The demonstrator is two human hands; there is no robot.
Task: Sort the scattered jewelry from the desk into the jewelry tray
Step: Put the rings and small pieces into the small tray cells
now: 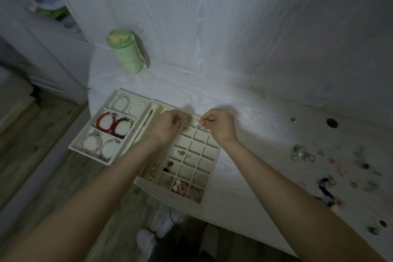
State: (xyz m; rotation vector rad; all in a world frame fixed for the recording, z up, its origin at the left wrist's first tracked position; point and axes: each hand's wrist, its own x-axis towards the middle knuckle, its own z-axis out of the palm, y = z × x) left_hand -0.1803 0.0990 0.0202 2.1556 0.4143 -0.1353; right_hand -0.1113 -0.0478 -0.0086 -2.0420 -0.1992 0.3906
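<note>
Jewelry [331, 173] still lies scattered along the right of the counter [244, 100] — rings, beads and dark pieces, a good many of them, so we judge the sorting well short of done. The tray [214, 156] sits at the left near edge: bracelets [113, 124] fill its far-left section, and a few small pieces occupy the near cells of the grid, most cells bare. Our right hand [219, 126] pinches a thin ring [200, 124] over the far cells. Our left hand [168, 126] hovers beside it with fingers curled; whether it holds anything we cannot tell.
</note>
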